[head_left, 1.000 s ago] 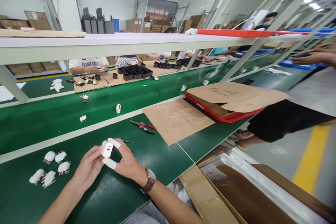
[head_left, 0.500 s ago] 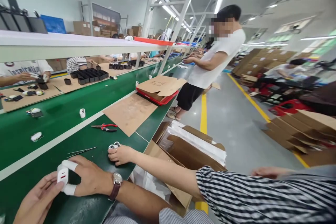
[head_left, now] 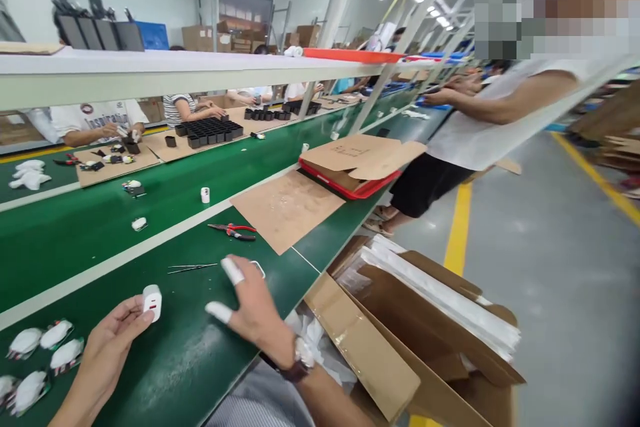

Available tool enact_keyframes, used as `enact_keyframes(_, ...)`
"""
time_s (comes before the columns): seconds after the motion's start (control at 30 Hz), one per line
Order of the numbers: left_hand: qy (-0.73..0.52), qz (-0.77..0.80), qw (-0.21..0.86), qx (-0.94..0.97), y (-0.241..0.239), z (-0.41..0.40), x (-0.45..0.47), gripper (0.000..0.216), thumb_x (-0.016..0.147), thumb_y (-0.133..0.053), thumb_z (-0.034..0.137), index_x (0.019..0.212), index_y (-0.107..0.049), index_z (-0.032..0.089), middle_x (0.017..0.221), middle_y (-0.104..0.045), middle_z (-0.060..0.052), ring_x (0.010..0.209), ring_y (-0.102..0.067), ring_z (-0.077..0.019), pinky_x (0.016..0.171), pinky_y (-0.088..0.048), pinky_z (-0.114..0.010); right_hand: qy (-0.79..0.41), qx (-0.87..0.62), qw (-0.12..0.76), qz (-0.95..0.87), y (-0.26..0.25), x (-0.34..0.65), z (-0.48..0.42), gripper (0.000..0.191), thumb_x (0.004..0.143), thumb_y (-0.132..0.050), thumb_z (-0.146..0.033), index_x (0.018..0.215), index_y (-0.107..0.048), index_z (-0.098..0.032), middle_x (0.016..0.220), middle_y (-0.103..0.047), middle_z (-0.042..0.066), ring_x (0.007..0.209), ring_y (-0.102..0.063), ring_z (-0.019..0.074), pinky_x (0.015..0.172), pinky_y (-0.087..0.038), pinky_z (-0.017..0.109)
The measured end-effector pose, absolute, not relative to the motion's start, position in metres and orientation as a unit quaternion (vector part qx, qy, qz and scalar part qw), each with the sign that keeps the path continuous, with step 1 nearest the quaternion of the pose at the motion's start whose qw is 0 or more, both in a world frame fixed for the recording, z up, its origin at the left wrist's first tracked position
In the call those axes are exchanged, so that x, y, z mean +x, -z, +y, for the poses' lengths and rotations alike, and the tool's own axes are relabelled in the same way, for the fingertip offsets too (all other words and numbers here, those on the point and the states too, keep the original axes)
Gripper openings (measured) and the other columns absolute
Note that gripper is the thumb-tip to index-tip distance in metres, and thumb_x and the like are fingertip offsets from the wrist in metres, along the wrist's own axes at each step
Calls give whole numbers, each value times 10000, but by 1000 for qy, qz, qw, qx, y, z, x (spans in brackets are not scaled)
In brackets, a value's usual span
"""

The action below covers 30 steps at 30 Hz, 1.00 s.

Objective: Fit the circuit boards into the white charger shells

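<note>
My left hand (head_left: 113, 337) pinches a small white charger (head_left: 151, 300) with a red port, held just above the green bench (head_left: 190, 360). My right hand (head_left: 250, 310), with a watch at the wrist and white cots on thumb and forefinger, is apart from the charger. Its fingers are spread, and the forefinger reaches to a small white piece (head_left: 258, 269) lying on the bench. Whether it touches the piece I cannot tell.
Tweezers (head_left: 193, 267) and red-handled pliers (head_left: 233, 231) lie beyond my hands, next to a cardboard sheet (head_left: 287, 207). Several wrapped white parts (head_left: 37, 350) lie at the left. An open carton (head_left: 400, 347) stands at the right. A person (head_left: 475, 133) stands in the aisle; others work across the belt.
My right hand has let go of the charger and moved right toward the white piece. The striped-sleeved arm that reached in has gone. My view swung back left.
</note>
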<state>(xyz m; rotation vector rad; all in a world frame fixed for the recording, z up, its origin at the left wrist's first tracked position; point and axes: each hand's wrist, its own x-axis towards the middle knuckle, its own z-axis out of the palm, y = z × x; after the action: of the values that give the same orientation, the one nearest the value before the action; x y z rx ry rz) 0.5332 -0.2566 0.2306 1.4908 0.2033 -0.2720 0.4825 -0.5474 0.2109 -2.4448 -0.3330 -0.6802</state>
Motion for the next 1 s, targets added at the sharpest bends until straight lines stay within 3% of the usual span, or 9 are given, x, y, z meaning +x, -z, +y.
enact_keyframes(0.1,111,26,706,699,-240,-269,536,528,659,-949,450,1065,-763,168,1070,-789,-117,1002,-744,-276,877,-613,-333,277,-928,250,1,-187,486,-583,969,864,-753,-578,1600,-319,-120,1479,-494,293,1329,-535,444,1043,-515,647)
enact_keyframes(0.27,48,-90,645,757,-246,-291,592,423,695,-910,395,972,-661,195,1252,-719,-143,1022,-759,-283,899,-615,-413,262,-917,300,-7,-154,506,-591,712,981,-564,-360,1610,-303,-153,1251,-658,200,1106,-683,336,929,-601,535)
enact_keyframes(0.4,-116,-81,416,898,-240,-253,675,370,699,-833,420,893,-606,203,1168,-714,-124,959,-724,-281,890,-588,-439,250,-907,336,-40,-153,511,-583,720,975,-556,-303,1631,-270,-226,1419,-586,177,1195,-679,302,979,-603,476)
enact_keyframes(0.57,-169,-28,326,930,-237,-184,732,345,755,-704,521,734,-540,218,967,-677,-143,1010,-661,-378,948,-518,-532,212,-905,366,-42,-153,503,-590,730,993,-572,-289,1640,-234,-281,1518,-494,167,1210,-691,272,966,-626,407)
enact_keyframes(0.67,-184,-45,284,940,-238,-182,739,375,735,-735,545,802,-617,195,1086,-674,-188,1193,-589,-441,1065,-442,-574,213,-906,365,-25,-150,496,-597,849,949,-685,-377,1649,-212,-290,1541,-471,172,1307,-626,329,1032,-595,479)
enact_keyframes(0.77,-186,-141,234,944,-238,-221,748,444,846,-684,553,1073,-678,171,1334,-619,-200,1362,-496,-406,1171,-369,-530,219,-910,353,-15,-148,492,-600,932,919,-740,-431,1660,-195,-285,1473,-526,181,1304,-606,369,1050,-569,551)
enact_keyframes(0.87,-118,-217,219,944,-227,-282,769,511,933,-620,493,1316,-618,155,1447,-571,-203,1376,-507,-368,1151,-408,-496,214,-908,359,-12,-151,491,-599,957,927,-734,-438,1671,-154,-275,1424,-549,188,1257,-617,378,1025,-568,580)
enact_keyframes(1.0,-83,-222,226,945,-207,-347,793,426,978,-550,368,1297,-639,101,1359,-616,-239,1316,-532,-389,1133,-388,-554,195,-906,377,-14,-161,490,-597,936,958,-706,-431,1673,-122,-276,1374,-560,181,1229,-614,365,1026,-557,595)
